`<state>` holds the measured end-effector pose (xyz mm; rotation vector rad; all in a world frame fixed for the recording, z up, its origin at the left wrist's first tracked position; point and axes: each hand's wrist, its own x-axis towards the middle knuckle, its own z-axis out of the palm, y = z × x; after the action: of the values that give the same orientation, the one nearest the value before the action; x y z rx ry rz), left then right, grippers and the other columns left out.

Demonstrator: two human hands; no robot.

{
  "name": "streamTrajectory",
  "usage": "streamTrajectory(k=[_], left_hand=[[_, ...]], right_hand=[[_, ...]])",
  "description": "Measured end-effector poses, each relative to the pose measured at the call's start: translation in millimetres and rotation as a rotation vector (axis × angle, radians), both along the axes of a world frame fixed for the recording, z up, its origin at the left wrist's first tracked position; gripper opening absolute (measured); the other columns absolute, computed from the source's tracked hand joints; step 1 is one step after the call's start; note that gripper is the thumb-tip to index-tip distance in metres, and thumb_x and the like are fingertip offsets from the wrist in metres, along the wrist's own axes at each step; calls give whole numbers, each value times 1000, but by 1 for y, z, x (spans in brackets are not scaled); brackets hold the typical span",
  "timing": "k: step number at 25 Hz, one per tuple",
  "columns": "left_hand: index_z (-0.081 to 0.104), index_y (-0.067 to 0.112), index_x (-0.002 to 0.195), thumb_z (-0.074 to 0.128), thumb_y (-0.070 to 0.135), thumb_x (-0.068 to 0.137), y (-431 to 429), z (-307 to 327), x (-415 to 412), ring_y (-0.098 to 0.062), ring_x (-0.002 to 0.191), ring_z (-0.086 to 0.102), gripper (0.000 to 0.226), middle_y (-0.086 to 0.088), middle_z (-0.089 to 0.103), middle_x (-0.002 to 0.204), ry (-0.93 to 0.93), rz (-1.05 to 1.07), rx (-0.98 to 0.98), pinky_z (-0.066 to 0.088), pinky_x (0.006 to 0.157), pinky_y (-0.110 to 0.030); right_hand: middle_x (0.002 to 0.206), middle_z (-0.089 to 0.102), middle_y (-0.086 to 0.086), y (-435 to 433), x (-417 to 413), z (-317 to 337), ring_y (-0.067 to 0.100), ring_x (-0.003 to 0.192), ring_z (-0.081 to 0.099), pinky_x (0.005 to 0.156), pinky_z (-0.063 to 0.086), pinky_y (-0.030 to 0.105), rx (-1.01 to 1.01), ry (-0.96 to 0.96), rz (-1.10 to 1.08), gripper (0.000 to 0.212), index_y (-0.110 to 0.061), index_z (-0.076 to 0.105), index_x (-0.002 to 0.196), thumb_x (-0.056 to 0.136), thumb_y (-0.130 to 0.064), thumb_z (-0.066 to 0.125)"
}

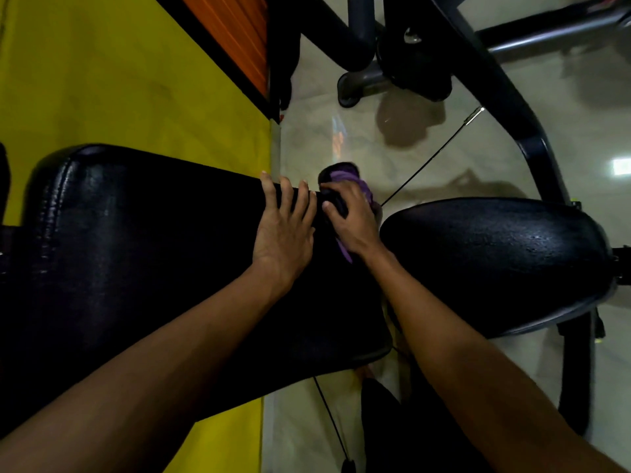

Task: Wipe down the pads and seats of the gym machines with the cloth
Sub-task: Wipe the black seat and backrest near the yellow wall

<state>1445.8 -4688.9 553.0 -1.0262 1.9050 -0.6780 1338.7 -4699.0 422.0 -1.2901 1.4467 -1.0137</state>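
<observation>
A long black padded back rest (143,254) fills the left and middle of the head view. Its black seat pad (491,261) lies just to the right, across a narrow gap. My left hand (285,227) rests flat on the back rest near its far right corner, fingers spread, holding nothing. My right hand (353,218) presses a bunched purple and black cloth (345,179) against that same corner, at the gap between the two pads. Much of the cloth is hidden under the hand.
Dark machine frame tubes (505,93) and a base foot (351,87) stand on the glossy tiled floor (341,131) beyond the pads. A thin black cable (433,155) runs diagonally past the cloth. A yellow wall (119,80) with an orange panel (232,32) is at left.
</observation>
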Motion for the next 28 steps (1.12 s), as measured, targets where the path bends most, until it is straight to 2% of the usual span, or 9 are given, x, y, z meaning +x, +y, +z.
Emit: streamTrajectory(k=[3, 5, 9, 13, 16, 18, 21, 25, 28], left_hand=[[1, 6, 159, 12, 46, 105, 0, 2, -1, -48, 145, 15, 68, -18, 7, 165, -19, -22, 13, 2, 110, -76], [2, 6, 158, 12, 45, 105, 0, 2, 0, -49, 145, 15, 67, -19, 8, 165, -12, -25, 12, 1, 110, -76], [3, 5, 159, 11, 44, 105, 0, 1, 2, -50, 144, 16, 67, -19, 10, 164, 0, -25, 13, 3, 110, -77], [3, 6, 159, 10, 45, 105, 1, 3, 1, -49, 145, 15, 67, -19, 9, 165, -4, -18, 18, 2, 110, -76], [5, 6, 159, 12, 42, 105, 1, 4, -1, -48, 146, 16, 66, -19, 10, 164, -1, -12, 13, 1, 111, -76], [8, 7, 159, 14, 39, 104, 1, 6, -3, -49, 146, 15, 64, -19, 12, 164, 17, 2, 20, 2, 112, -76], [7, 11, 160, 14, 45, 104, 5, 9, -3, -48, 149, 8, 66, -18, 8, 166, 20, 26, 55, -3, 113, -76], [2, 14, 161, 15, 47, 104, 14, 13, -1, -42, 153, -5, 66, -15, -1, 167, 15, 16, 94, -9, 115, -71], [-5, 14, 160, 14, 46, 105, 40, 17, 4, -38, 153, -13, 66, -15, -8, 167, 35, 47, 112, -17, 115, -67]], right_hand=[[119, 67, -9, -25, -14, 9, 14, 112, 63, 97, 49, 37, -63, 9, 179, 29, -32, 70, 116, 91, -35, 57], [116, 68, -11, -35, -22, -3, 13, 108, 65, 94, 51, 38, -20, 48, 229, 25, -35, 69, 112, 91, -41, 57], [103, 70, 3, -46, -54, -60, 26, 102, 65, 87, 51, 41, 343, 60, 109, 47, -22, 63, 91, 78, -63, 45], [109, 67, 4, -44, -45, -37, 26, 103, 62, 79, 43, 33, 461, 55, 8, 37, -21, 65, 92, 84, -53, 50], [125, 62, 5, -15, -3, 0, 20, 120, 57, 99, 41, 27, 192, -8, -109, 34, -19, 70, 117, 91, -39, 60], [145, 48, 9, 25, 28, 14, 18, 140, 40, 116, 29, 28, 89, -77, -150, 45, -20, 62, 134, 92, -34, 61], [161, 29, 5, 81, 45, 14, 9, 150, 24, 118, 23, 21, 185, -238, -175, 55, -30, 47, 148, 96, -45, 56], [155, 43, 5, 72, 16, -37, 18, 143, 39, 121, 30, 41, 406, -316, -332, 67, -24, 46, 147, 90, -56, 54], [156, 41, 6, 55, 10, -33, 20, 145, 38, 122, 28, 41, 516, -321, -340, 60, -20, 44, 151, 96, -41, 57]])
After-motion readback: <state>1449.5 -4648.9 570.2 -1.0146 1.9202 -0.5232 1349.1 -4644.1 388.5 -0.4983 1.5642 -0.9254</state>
